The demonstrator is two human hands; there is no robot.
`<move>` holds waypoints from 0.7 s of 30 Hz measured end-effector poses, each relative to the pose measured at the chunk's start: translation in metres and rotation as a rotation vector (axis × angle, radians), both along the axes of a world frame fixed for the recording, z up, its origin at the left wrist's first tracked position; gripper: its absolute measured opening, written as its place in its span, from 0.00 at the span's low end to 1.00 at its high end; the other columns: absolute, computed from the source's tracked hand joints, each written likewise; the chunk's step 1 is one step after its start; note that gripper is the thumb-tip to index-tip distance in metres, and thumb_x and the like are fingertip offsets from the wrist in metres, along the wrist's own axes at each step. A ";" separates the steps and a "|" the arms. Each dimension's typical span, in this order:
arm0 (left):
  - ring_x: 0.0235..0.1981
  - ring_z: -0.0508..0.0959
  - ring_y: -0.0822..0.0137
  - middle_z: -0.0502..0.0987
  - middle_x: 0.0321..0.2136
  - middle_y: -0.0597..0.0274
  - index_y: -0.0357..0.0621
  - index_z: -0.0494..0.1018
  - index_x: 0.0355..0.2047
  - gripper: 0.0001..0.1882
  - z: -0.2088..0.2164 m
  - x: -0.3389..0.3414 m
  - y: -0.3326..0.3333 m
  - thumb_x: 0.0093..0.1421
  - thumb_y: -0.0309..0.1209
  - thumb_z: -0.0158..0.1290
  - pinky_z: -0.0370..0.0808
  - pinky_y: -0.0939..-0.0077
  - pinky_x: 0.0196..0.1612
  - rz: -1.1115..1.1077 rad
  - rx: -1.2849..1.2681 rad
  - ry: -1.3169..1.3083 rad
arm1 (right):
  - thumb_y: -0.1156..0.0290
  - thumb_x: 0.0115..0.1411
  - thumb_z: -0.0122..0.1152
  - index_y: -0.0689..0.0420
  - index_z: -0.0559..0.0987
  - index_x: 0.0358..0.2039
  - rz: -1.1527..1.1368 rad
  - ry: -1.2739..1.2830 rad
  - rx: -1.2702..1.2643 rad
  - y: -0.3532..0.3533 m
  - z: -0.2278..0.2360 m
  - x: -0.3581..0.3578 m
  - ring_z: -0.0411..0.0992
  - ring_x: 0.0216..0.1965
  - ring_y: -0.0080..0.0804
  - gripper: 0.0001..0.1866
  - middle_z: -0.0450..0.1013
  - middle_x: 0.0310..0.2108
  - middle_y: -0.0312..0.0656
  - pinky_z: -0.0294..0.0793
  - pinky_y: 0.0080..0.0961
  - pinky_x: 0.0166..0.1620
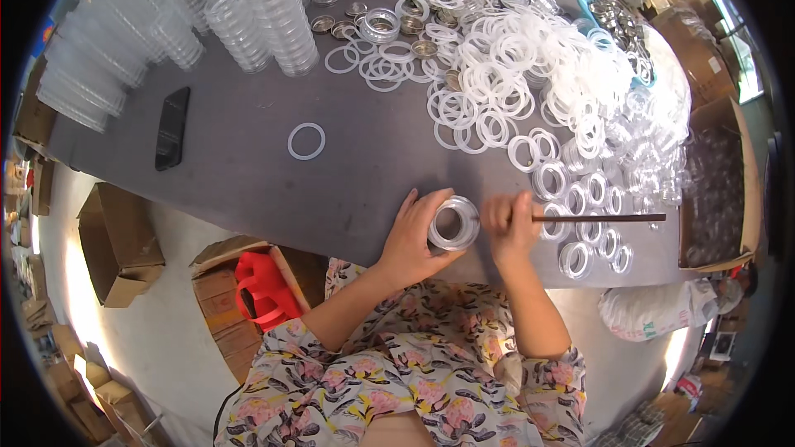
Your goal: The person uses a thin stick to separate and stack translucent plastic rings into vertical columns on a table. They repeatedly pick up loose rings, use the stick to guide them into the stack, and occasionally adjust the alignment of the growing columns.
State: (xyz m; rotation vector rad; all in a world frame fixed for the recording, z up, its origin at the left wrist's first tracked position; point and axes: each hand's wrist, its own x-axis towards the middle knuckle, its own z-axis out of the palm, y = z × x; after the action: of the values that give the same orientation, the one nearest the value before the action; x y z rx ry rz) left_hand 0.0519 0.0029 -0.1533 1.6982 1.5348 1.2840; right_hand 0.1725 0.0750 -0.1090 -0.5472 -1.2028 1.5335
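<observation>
Left hand (411, 240) (one clear lid (454, 223))

A clear, glossy plastic round container (453, 223) sits near the lower centre of the frame, held beside a thin, dark, matt stick (598, 218) that looks like wood. They lie over a matt grey tabletop (248, 174). At upper right, a heap of translucent white rings (530, 66) looks soft and rubbery, mixed with shiny metal lids (424, 48). At upper left stand stacks of clear, glossy plastic containers (265, 12). A glossy black phone (171, 127) lies at left. Brown matt cardboard boxes (120, 244) sit at lower left.
</observation>
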 end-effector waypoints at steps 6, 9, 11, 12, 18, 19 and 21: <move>0.48 0.65 0.56 0.65 0.44 0.54 0.41 0.55 0.50 0.38 -0.012 0.002 0.001 0.40 0.37 0.59 0.49 0.52 0.55 -0.008 0.039 0.004 | 0.61 0.62 0.36 0.54 0.54 0.08 0.087 0.109 -0.107 -0.025 -0.010 -0.021 0.45 0.08 0.20 0.25 0.48 0.06 0.32 0.44 0.19 0.13; 0.48 0.65 0.55 0.65 0.44 0.54 0.40 0.55 0.50 0.38 -0.006 0.001 0.003 0.40 0.37 0.59 0.49 0.52 0.55 -0.040 0.010 -0.044 | 0.61 0.62 0.37 0.54 0.54 0.08 0.017 0.067 -0.115 -0.006 -0.001 -0.045 0.45 0.09 0.20 0.25 0.47 0.06 0.32 0.44 0.19 0.13; 0.48 0.65 0.55 0.64 0.45 0.53 0.40 0.54 0.50 0.38 0.005 0.002 0.006 0.40 0.38 0.59 0.49 0.52 0.55 -0.088 -0.102 -0.162 | 0.61 0.61 0.39 0.54 0.54 0.08 -0.107 0.065 -0.011 0.004 -0.003 -0.035 0.46 0.10 0.19 0.25 0.49 0.07 0.31 0.44 0.19 0.14; 0.49 0.64 0.55 0.64 0.46 0.53 0.40 0.54 0.50 0.38 0.006 0.002 0.007 0.40 0.38 0.59 0.49 0.51 0.55 -0.084 -0.111 -0.186 | 0.61 0.61 0.40 0.53 0.54 0.08 -0.160 0.071 0.043 0.009 -0.004 -0.033 0.47 0.10 0.18 0.25 0.50 0.07 0.30 0.44 0.19 0.15; 0.53 0.59 0.55 0.60 0.50 0.52 0.42 0.56 0.51 0.38 0.024 0.008 0.039 0.40 0.37 0.59 0.45 0.52 0.57 -0.211 -0.025 0.188 | 0.53 0.62 0.30 0.51 0.51 0.05 -0.438 0.254 0.059 0.000 0.017 0.071 0.42 0.10 0.21 0.29 0.47 0.06 0.31 0.41 0.18 0.14; 0.54 0.58 0.55 0.60 0.51 0.53 0.42 0.57 0.51 0.38 0.035 0.011 0.050 0.40 0.37 0.59 0.44 0.52 0.57 -0.206 0.021 0.232 | 0.53 0.62 0.30 0.50 0.51 0.05 -0.482 0.228 0.047 -0.005 0.020 0.083 0.42 0.10 0.21 0.29 0.45 0.06 0.31 0.42 0.19 0.14; 0.54 0.58 0.57 0.61 0.50 0.56 0.43 0.60 0.49 0.30 0.057 0.025 0.072 0.44 0.32 0.55 0.45 0.52 0.57 -0.265 0.107 0.311 | 0.52 0.61 0.30 0.49 0.50 0.05 -0.570 0.206 0.021 -0.015 0.021 0.101 0.42 0.10 0.21 0.29 0.44 0.06 0.30 0.43 0.20 0.15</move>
State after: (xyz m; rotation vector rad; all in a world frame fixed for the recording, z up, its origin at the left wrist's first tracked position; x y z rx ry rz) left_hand 0.0765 0.0746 -0.0964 2.1695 1.3612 1.0170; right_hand 0.2730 0.0602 -0.0883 -0.6352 -0.8099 1.0579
